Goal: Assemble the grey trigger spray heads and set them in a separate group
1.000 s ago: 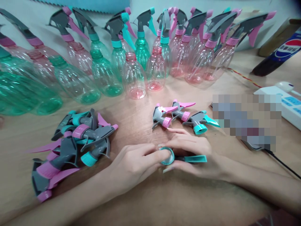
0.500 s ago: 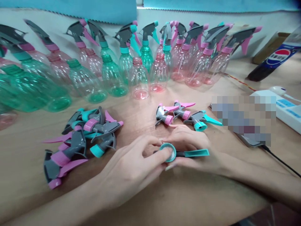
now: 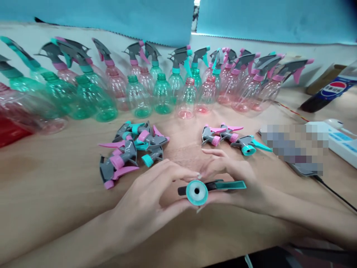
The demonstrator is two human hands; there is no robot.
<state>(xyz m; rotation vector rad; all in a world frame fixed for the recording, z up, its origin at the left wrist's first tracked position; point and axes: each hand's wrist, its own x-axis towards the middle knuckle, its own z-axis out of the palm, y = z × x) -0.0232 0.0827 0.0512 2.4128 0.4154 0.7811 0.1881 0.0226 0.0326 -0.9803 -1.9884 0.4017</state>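
Note:
Between my two hands is a grey and teal spray nozzle [image 3: 196, 191], its round cap opening turned up toward me with a white disc and a dark hole showing. My left hand [image 3: 153, 193] grips the cap from the left, thumb below and fingers above it. From the right, my right hand [image 3: 228, 173] holds the body, and the teal trigger lies across its palm. Just beyond the right hand rest several loose spray nozzles [image 3: 214, 140], pink and teal. A heap of spray nozzles [image 3: 122, 154] lies past the left hand.
Along the wall stand green and pink bottles [image 3: 164, 95], several with nozzles on and several with bare necks. At right lie a blurred-out phone [image 3: 304, 167] with a cable, a white power strip [image 3: 334, 137] and a tilted cola bottle [image 3: 329, 91]. Something red [image 3: 13, 130] sits far left.
My left thumb has moved off the cap's opening to its lower edge, uncovering the white disc and hole. The camera view has shifted left and up, showing more bottles.

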